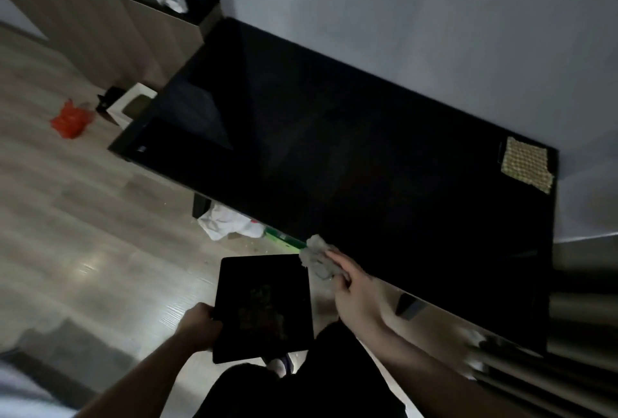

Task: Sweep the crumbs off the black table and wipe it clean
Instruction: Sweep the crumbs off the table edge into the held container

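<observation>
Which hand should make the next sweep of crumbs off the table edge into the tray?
Probably the right hand: it grips the grey cloth at the black table edge. The left hand holds the black tray just below.

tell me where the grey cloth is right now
In the head view the grey cloth sits low and centre at the black table's near edge, held by the right hand, just above the black tray.
</observation>
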### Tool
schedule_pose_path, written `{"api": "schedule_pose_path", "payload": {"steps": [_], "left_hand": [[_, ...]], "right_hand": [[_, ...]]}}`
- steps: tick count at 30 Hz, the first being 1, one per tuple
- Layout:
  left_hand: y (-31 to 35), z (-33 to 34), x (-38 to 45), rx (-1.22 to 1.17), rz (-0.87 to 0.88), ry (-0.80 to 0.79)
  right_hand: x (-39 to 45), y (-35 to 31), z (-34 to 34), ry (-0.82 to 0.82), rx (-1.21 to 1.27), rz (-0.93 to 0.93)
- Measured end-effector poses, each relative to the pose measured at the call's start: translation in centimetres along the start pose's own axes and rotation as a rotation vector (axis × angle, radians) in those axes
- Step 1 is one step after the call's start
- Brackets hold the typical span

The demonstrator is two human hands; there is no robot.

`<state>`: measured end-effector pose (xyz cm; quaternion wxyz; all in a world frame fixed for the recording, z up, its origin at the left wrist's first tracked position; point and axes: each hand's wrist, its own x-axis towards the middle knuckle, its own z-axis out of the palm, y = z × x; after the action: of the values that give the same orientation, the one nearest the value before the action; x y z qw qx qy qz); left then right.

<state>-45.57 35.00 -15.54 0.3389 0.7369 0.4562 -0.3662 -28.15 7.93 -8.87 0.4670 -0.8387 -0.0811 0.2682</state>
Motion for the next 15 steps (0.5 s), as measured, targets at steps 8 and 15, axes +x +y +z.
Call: {"api": "schedule_pose_path", "payload": {"steps": [8,15], "left_hand": [[-6.8,-9.6,1.4,0.004,-0.047,0.125],[-9.7,-16.5,4.5,-0.039,-0.086,0.173]], "right_hand": [[4.4,-8.0,4.9,-0.006,0.060,-0.008],[9.7,-12.7,8.1,-0.063,0.091,0.001]]}}
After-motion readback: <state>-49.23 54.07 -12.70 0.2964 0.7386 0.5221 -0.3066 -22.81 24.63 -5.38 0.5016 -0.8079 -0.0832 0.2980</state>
